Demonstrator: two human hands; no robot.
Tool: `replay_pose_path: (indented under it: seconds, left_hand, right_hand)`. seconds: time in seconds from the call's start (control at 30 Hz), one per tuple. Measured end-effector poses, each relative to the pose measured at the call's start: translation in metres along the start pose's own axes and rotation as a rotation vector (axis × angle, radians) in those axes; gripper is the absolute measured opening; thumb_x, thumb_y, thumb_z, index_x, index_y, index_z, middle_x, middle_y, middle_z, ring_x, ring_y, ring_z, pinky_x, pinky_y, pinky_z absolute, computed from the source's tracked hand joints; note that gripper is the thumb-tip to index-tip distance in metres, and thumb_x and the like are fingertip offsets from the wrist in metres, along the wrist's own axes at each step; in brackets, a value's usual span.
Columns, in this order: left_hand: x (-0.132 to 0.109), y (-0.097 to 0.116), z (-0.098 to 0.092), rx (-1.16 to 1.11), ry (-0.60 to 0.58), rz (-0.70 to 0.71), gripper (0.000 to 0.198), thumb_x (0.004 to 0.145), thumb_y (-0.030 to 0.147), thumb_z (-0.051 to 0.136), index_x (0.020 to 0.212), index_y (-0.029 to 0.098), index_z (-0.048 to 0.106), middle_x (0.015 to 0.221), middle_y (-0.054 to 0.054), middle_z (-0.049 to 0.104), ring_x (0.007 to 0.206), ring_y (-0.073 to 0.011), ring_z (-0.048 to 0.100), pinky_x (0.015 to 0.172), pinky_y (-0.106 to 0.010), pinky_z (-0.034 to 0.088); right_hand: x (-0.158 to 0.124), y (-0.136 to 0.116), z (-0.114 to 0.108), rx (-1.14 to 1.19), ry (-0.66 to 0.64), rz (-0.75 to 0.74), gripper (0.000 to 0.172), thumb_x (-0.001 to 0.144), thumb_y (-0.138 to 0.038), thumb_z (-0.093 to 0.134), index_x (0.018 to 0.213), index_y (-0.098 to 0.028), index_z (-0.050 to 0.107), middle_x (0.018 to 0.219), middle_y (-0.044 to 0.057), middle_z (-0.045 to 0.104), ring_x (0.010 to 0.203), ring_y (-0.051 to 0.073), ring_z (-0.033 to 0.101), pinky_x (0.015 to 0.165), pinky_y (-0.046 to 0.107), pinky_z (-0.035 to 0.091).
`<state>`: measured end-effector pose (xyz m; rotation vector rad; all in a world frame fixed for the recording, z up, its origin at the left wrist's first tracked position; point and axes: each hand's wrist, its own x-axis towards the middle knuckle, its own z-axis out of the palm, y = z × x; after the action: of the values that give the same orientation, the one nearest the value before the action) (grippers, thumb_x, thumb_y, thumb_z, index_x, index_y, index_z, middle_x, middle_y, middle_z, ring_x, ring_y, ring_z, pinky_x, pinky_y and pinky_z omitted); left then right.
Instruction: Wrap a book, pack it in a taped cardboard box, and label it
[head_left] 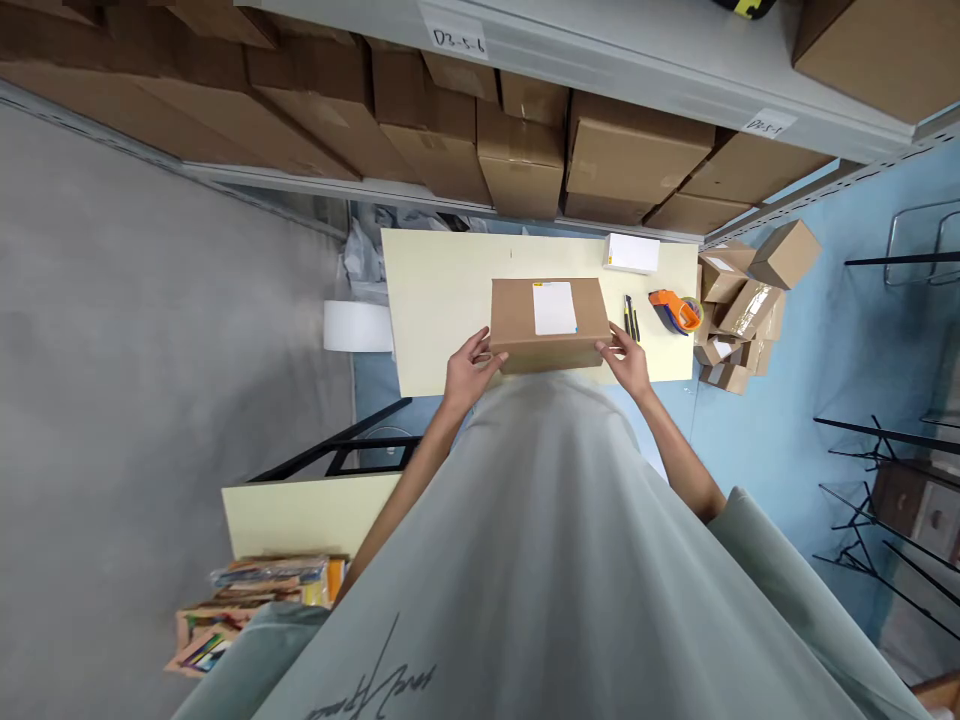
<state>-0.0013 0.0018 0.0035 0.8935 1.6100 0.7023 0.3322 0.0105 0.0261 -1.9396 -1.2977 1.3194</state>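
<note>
A closed brown cardboard box [517, 318] with a white label [554, 308] on its top is at the near edge of a pale yellow table [442, 300]. My left hand [472, 368] grips the box's left end, thumb on the near side and fingers at the end face. At the opposite end, my right hand [624, 358] holds the box in the same way. Just right of the box lie two slim cutter knives [631, 318]. Beyond them is an orange tape dispenser [676, 312].
A white box [631, 254] sits at the table's back right. Shelves with cardboard boxes [637, 150] rise behind. More cardboard boxes [742, 300] are piled on the floor at right. A white roll [358, 326] stands left of the table, and picture-like flat items [255, 600] are stacked lower left.
</note>
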Motion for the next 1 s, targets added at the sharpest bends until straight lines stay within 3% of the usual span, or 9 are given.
replay_pose_path:
  seconds: [0.13,0.23,0.33,0.43,0.57,0.7,0.8,0.87,1.0]
  left_hand:
    - [0.008,0.017,-0.002,-0.075,0.123,0.019,0.070,0.086,0.051,0.089,0.139,0.008,0.076,0.129,-0.019,0.085,0.118,-0.0315,0.082,0.108,-0.043,0.065]
    - [0.023,0.026,0.001,-0.047,0.196,0.004,0.049,0.086,0.048,0.088,0.115,0.009,0.084,0.116,-0.016,0.088,0.112,-0.0322,0.084,0.102,-0.040,0.066]
    - [0.041,0.031,0.003,0.062,0.249,-0.027,0.042,0.087,0.050,0.086,0.104,0.012,0.086,0.105,-0.014,0.088,0.108,-0.0318,0.084,0.096,-0.037,0.064]
    - [0.057,0.034,0.005,0.112,0.256,0.002,0.040,0.090,0.052,0.082,0.101,0.013,0.086,0.104,-0.012,0.088,0.106,-0.0298,0.082,0.094,-0.035,0.061]
    - [0.068,0.036,0.006,0.121,0.209,0.017,0.040,0.095,0.053,0.075,0.102,0.014,0.082,0.110,-0.013,0.087,0.108,-0.0267,0.079,0.101,-0.034,0.057]
    - [0.057,0.022,0.000,-0.011,0.066,0.000,0.059,0.099,0.062,0.073,0.132,0.013,0.078,0.143,-0.019,0.079,0.125,-0.0284,0.075,0.108,-0.037,0.059]
    - [0.040,-0.003,-0.009,-0.104,0.005,-0.048,0.081,0.100,0.071,0.070,0.159,0.015,0.062,0.172,-0.024,0.057,0.146,-0.0342,0.067,0.112,-0.043,0.060]
    - [0.030,-0.024,-0.013,-0.109,-0.054,-0.072,0.104,0.092,0.074,0.079,0.172,0.017,0.047,0.182,-0.027,0.041,0.158,-0.0392,0.056,0.121,-0.048,0.056]
    - [0.025,-0.060,-0.009,-0.039,-0.188,-0.006,0.151,0.063,0.067,0.105,0.183,0.033,0.020,0.192,-0.022,0.013,0.173,-0.0470,0.033,0.131,-0.060,0.046]
  right_hand:
    - [0.009,-0.029,-0.004,-0.149,0.094,0.003,0.062,0.104,-0.066,0.064,0.143,-0.019,0.076,0.122,0.013,0.088,0.111,0.029,0.083,0.105,0.042,0.062]
    - [0.022,-0.045,-0.002,-0.300,0.082,0.010,0.053,0.109,-0.064,0.060,0.132,-0.021,0.081,0.110,0.012,0.089,0.109,0.032,0.083,0.099,0.039,0.060]
    - [0.039,-0.050,0.004,-0.404,0.081,0.018,0.049,0.112,-0.061,0.057,0.122,-0.020,0.083,0.103,0.013,0.088,0.106,0.032,0.082,0.094,0.035,0.056]
    - [0.056,-0.046,0.008,-0.404,0.069,0.011,0.053,0.114,-0.061,0.051,0.121,-0.018,0.082,0.103,0.012,0.087,0.101,0.028,0.080,0.091,0.032,0.054]
    - [0.073,-0.031,0.010,-0.257,0.032,-0.028,0.064,0.111,-0.066,0.047,0.132,-0.015,0.078,0.120,0.014,0.085,0.104,0.024,0.077,0.096,0.032,0.057]
    - [0.074,-0.008,0.006,-0.023,-0.034,-0.007,0.073,0.109,-0.073,0.042,0.138,-0.014,0.073,0.132,0.016,0.082,0.111,0.024,0.077,0.100,0.035,0.062]
    - [0.062,0.018,-0.001,0.127,-0.057,0.071,0.071,0.110,-0.064,0.040,0.155,-0.014,0.063,0.148,0.020,0.075,0.119,0.023,0.077,0.105,0.038,0.063]
    - [0.051,0.036,-0.003,0.130,-0.083,0.109,0.075,0.105,-0.057,0.051,0.167,-0.016,0.053,0.160,0.021,0.068,0.128,0.026,0.075,0.113,0.044,0.060]
    - [0.033,0.063,0.005,0.100,-0.208,0.074,0.106,0.085,-0.049,0.079,0.180,-0.026,0.037,0.180,0.019,0.048,0.155,0.036,0.058,0.125,0.056,0.051]
